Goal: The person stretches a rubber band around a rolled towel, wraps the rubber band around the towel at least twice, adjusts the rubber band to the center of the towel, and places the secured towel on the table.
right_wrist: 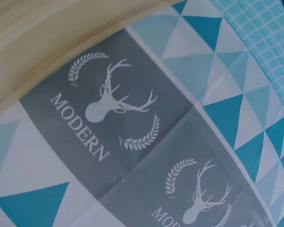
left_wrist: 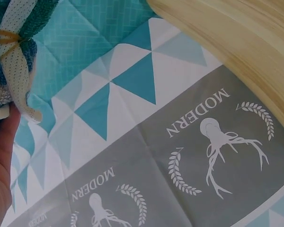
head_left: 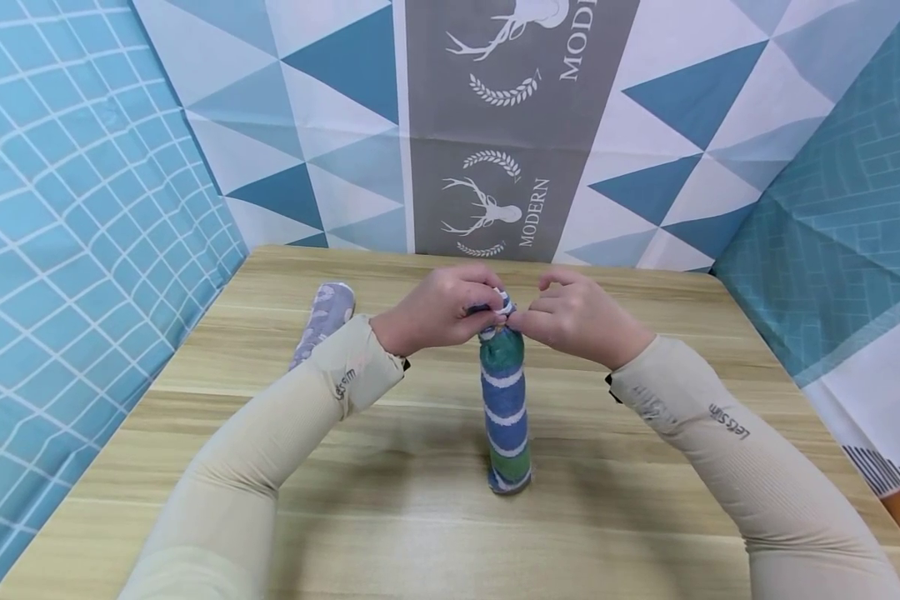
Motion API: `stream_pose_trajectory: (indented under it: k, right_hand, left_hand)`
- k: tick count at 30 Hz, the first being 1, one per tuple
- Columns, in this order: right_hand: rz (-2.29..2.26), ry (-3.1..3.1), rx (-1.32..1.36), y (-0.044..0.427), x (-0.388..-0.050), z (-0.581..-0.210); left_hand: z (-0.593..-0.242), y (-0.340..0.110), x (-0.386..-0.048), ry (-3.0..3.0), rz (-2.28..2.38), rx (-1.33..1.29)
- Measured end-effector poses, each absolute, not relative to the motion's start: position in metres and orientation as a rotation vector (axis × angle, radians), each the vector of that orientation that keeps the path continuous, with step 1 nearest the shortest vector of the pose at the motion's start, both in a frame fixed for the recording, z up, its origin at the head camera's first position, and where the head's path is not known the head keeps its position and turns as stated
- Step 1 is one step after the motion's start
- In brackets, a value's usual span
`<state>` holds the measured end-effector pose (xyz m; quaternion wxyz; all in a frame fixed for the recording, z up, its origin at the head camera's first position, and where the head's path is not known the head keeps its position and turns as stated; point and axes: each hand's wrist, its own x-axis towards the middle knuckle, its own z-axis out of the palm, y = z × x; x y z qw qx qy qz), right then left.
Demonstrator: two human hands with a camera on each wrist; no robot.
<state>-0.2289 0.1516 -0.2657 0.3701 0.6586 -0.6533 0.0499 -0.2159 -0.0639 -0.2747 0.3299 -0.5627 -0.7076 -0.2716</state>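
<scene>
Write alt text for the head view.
A person's left hand and right hand pinch the top of an upright striped cloth roll in blue, green and white, at a wooden table. A lilac patterned roll lies partly hidden behind the left sleeve.

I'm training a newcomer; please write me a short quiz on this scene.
1. True or false: the lilac roll lies left of the striped roll in the head view.
2. In that view, the left grip and right grip are at the: (a) lilac roll (b) striped roll's lower end (c) striped roll's upper end.
3. Left wrist view: a thin ____ circles the striped roll.

Key: 1 true; 2 c; 3 band.
</scene>
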Motion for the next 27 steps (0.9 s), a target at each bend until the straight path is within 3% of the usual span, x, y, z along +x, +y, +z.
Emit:
stream_pose_trajectory:
  k: [27]
  right_hand:
    - [0.288, -1.643, 1.611, 0.147, -0.229, -0.280]
  left_hand:
    - [-0.282, -0.056, -0.214, -1.716, -0.699, -1.400]
